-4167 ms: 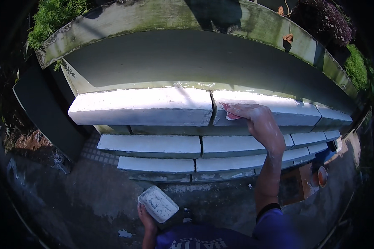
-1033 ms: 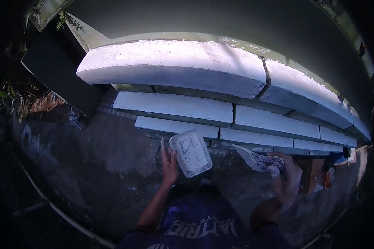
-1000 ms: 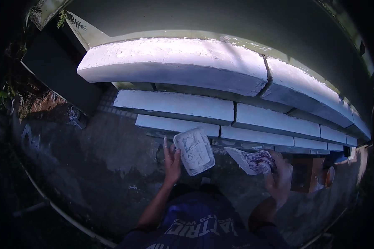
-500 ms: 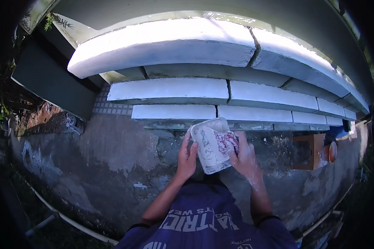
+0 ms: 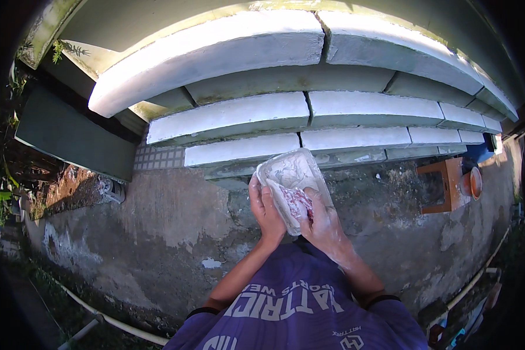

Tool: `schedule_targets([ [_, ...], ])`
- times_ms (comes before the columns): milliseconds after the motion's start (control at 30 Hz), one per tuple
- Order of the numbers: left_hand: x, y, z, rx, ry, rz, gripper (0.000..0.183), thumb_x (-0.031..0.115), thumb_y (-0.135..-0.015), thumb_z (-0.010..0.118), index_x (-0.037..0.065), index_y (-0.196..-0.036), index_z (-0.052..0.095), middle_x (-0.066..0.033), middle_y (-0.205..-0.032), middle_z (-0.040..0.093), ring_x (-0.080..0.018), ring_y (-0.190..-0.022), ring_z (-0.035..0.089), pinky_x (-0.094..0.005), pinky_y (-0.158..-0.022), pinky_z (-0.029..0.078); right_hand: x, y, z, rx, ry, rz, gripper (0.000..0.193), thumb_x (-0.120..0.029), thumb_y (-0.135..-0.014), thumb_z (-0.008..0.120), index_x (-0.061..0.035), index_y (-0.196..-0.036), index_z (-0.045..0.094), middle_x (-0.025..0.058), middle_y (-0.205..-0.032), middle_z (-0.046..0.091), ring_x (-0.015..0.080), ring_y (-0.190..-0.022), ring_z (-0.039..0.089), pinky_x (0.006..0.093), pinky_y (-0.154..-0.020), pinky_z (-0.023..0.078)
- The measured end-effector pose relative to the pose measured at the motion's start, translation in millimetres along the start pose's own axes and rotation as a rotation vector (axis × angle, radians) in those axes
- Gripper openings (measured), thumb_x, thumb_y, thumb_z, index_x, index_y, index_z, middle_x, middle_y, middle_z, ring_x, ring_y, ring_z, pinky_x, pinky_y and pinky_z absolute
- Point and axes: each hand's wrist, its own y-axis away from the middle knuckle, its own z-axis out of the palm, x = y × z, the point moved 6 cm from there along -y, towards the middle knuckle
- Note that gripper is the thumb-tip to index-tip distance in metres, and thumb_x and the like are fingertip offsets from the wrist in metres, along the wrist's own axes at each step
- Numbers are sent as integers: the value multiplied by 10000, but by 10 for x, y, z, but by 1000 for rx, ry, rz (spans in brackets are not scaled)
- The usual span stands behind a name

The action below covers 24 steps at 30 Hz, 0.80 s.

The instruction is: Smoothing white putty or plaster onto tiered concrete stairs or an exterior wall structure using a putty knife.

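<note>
My left hand [image 5: 267,213] grips the left side of a shallow plastic tub [image 5: 319,175], translucent and smeared with white paint. The tub is tilted, with a pool of white paint [image 5: 291,169] showing inside. My right hand [image 5: 325,230] is closed on a crumpled red-and-white cloth [image 5: 296,201] soaked with the paint. It presses the cloth against the near part of the tub. White paint coats my right fingers. Beyond the tub run several long stepped slabs, freshly white on top; the lowest slab [image 5: 356,137] is nearest.
On the right stand an orange-brown stool [image 5: 446,184] and a round orange container [image 5: 475,183] beside it. A dark panel [image 5: 70,134] juts out on the left. The worn concrete ground [image 5: 157,204] has pale patches, and a pipe [image 5: 122,328] runs along the near left.
The cloth and my right hand have moved left and nearer within the tub, uncovering the paint at its far end. The slabs sit higher in the picture as my view has shifted.
</note>
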Motion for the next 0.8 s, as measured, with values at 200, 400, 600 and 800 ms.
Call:
schedule_targets([
  [200, 73, -46, -203, 57, 165, 63, 399, 117, -998, 373, -44, -1363, 375, -141, -1312, 463, -189, -1195, 450, -324, -1039, 340, -48, 68, -204, 115, 5, -117, 366, -38, -854, 631, 72, -1165, 474, 262, -931, 622, 429, -778, 659, 442, -659, 537],
  [400, 79, -49, -279, 2, 9, 166, 426, 166, -1017, 371, -32, -1393, 339, -143, -1325, 471, -186, -1180, 477, -327, -1007, 382, -127, 155, -331, 211, 156, -296, 361, -47, -841, 671, 80, -1125, 487, 223, -881, 625, 387, -716, 655, 413, -623, 535],
  [600, 176, -20, -230, 7, 43, 245, 435, 178, -1020, 378, -39, -1395, 339, -149, -1316, 488, -191, -1168, 492, -326, -997, 393, -50, 234, -125, 189, 199, -298, 372, -72, -840, 686, 76, -1118, 489, 212, -884, 624, 353, -721, 662, 391, -633, 542],
  [800, 208, -27, -224, 60, 47, 242, 440, 183, -1017, 390, -44, -1391, 348, -153, -1335, 476, -193, -1179, 488, -332, -1008, 387, 17, 237, -37, 293, 123, -282, 374, -83, -843, 690, 65, -1123, 492, 209, -884, 625, 332, -753, 673, 380, -648, 542],
])
